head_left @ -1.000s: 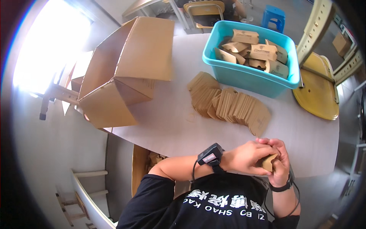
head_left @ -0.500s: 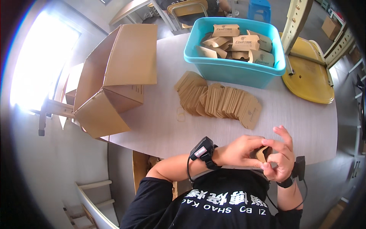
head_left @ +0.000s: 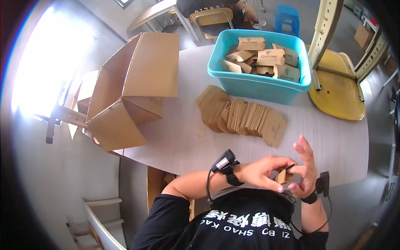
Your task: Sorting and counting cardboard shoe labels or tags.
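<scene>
A small brown cardboard pillow box (head_left: 284, 177) is gripped in my left hand (head_left: 261, 170), its near end facing me at the table's front edge. The left thumb lies along one side, with the fingers curled over the far side. My right hand (head_left: 307, 168) is close against the box's right side, its upper fingers raised and spread. One bent right finger touches the box near its end, while the right thumb stands off it. Beyond my hands lies a fanned row of flat brown box blanks (head_left: 243, 118). A turquoise bin (head_left: 258, 88) behind it holds several folded pillow boxes (head_left: 271, 57).
A large open carton (head_left: 151, 64) stands on the table's left side. Near the bin lies a yellow chair (head_left: 338, 98) with metal legs. A thin rubber band (head_left: 201, 132) rests beside the blanks. Farther back are a blue stool (head_left: 287, 18) and a seated person (head_left: 212, 5).
My right thumb has come away from the pillow box and the right fingers have spread. The box has shifted slightly left and down in my left hand. The whole view has tilted a little.
</scene>
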Demonstrator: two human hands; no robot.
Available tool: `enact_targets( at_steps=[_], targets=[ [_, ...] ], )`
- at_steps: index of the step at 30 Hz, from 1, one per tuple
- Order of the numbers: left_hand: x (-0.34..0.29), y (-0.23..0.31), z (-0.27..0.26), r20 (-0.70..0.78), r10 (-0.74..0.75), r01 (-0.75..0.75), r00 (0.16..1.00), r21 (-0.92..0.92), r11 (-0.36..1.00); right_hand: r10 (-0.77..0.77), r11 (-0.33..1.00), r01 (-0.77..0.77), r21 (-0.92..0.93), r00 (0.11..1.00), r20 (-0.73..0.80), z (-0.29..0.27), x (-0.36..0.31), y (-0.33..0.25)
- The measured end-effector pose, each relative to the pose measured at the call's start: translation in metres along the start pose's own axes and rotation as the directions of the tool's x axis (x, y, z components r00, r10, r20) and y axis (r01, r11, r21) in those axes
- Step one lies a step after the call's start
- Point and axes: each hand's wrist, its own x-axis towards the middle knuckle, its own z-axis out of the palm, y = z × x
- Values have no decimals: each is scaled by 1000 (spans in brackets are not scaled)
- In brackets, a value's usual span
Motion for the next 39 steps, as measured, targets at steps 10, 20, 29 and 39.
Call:
enact_targets(
  at_steps=[10, 20, 29, 39],
  targets=[
    [14, 18, 29, -352, 121, 66, 928, 477, 877, 324, 916, -208, 342, 887, -330, 38, -27, -5],
    [23, -52, 68, -693, 216, -23, 688, 277, 961, 485, 790, -243, 562, 809, -332, 60, -33, 14],
    [18, -28, 66, -691, 142, 90, 708, 288, 954, 597, 739, -362, 569, 744, -301, 58, -40, 19],
    [11, -20, 37, -251, -88, 173, 964, 339, 925, 496, 822, -380, 423, 844, -205, 31, -23, 17]
  ],
)
